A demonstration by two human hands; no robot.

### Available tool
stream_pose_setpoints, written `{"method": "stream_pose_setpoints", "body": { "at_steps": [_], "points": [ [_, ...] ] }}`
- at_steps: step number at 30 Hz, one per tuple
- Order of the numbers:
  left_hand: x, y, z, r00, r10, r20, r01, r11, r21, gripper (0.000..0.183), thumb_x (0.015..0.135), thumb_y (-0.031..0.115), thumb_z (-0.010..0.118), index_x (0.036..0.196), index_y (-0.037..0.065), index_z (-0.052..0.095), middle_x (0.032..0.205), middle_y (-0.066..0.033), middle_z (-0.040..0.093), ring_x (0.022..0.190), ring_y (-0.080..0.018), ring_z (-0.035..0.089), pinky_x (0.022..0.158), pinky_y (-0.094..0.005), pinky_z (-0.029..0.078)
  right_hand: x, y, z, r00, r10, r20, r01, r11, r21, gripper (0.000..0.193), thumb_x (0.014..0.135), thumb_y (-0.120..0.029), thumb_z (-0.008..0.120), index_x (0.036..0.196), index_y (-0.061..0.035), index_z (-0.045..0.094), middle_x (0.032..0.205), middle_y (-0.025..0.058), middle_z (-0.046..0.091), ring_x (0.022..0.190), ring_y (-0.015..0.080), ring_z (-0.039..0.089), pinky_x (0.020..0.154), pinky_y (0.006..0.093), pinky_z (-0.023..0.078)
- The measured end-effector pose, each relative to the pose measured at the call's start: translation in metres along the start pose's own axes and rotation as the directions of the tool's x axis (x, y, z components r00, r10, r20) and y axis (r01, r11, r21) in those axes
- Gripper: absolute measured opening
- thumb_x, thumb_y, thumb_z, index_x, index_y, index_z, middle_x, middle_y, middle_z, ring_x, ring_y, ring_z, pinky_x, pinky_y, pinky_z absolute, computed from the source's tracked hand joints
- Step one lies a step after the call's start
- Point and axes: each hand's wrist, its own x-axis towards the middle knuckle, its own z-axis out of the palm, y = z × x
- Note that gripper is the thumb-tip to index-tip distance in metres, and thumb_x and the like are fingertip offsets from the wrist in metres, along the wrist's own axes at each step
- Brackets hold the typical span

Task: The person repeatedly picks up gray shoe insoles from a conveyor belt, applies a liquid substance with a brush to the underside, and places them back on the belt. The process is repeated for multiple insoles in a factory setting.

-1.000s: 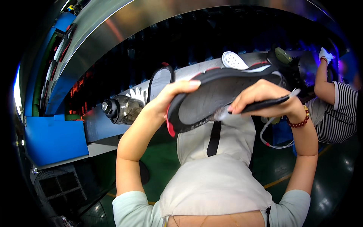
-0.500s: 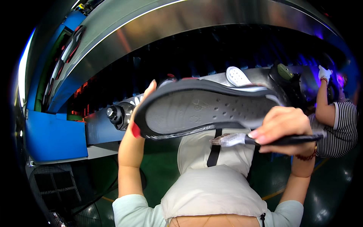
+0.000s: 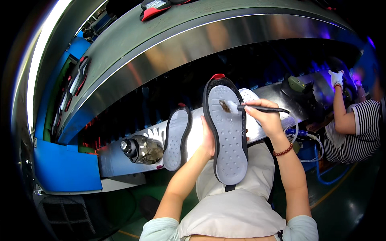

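In my left hand is a shoe sole with a grey dimpled inner face, black rim and red tip; it stands lengthwise, red tip away from me. The fingers wrap behind it and are mostly hidden. My right hand grips a black-handled brush, its bristles touching the sole's upper face. From the handle's end runs a thin pale tube. Left of my left hand, a matching sole lies on the metal bench. Partly behind the held sole lies a white perforated piece.
A clear bottle with a black cap lies at the bench's left, beside a white glove. Beyond runs a green conveyor carrying soles. At right, a person in a striped top works with a white-gloved hand.
The held sole has turned from crosswise to lengthwise, red tip now at the far end. The brush has moved from beside the near edge onto its face. The matching sole has come into clear view.
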Motion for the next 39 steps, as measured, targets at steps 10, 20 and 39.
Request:
{"method": "stream_pose_setpoints", "body": {
  "at_steps": [10, 20, 39],
  "points": [
    [-0.003, 0.007, -0.003, 0.913, 0.331, -0.240, -0.305, 0.942, 0.139, 0.092, 0.074, 0.080, 0.024, 0.132, 0.010, 0.037, 0.127, -0.0116, 0.046, 0.114, -0.0266, 0.047, 0.095, -0.0397, 0.039, -0.051, -0.003, 0.032, 0.826, -0.400, 0.397, 0.563, 0.593, -0.575, 0.017, 0.065, -0.005, 0.068, 0.081, -0.0030, 0.065, 0.084, 0.0101, 0.066, 0.080, 0.0236, 0.064, 0.071, 0.0318, 0.047],
    [-0.008, -0.004, 0.048, 0.988, 0.151, -0.035, -0.147, 0.984, 0.099, 0.108, 0.066, 0.086, 0.012, 0.136, 0.006, 0.028, 0.128, -0.0181, 0.044, 0.115, -0.0319, 0.047, 0.097, -0.0436, 0.038, -0.003, -0.057, 0.012, 0.966, -0.227, 0.120, 0.249, 0.944, -0.218, 0.015, 0.071, 0.003, 0.065, 0.086, 0.0040, 0.065, 0.088, 0.0125, 0.066, 0.083, 0.0178, 0.063, 0.073, 0.0268, 0.050],
    [0.002, 0.037, 0.045, 0.739, 0.671, 0.058, -0.670, 0.724, 0.167, 0.111, 0.064, 0.088, 0.019, 0.135, 0.003, 0.028, 0.127, -0.0265, 0.041, 0.110, -0.0413, 0.047, 0.094, -0.0488, 0.039, -0.040, -0.055, 0.001, 0.904, -0.192, 0.381, 0.268, 0.950, -0.157, 0.020, 0.066, 0.003, 0.070, 0.085, -0.0025, 0.067, 0.091, 0.0096, 0.067, 0.085, 0.0177, 0.059, 0.078, 0.0288, 0.047]
  ]
}}
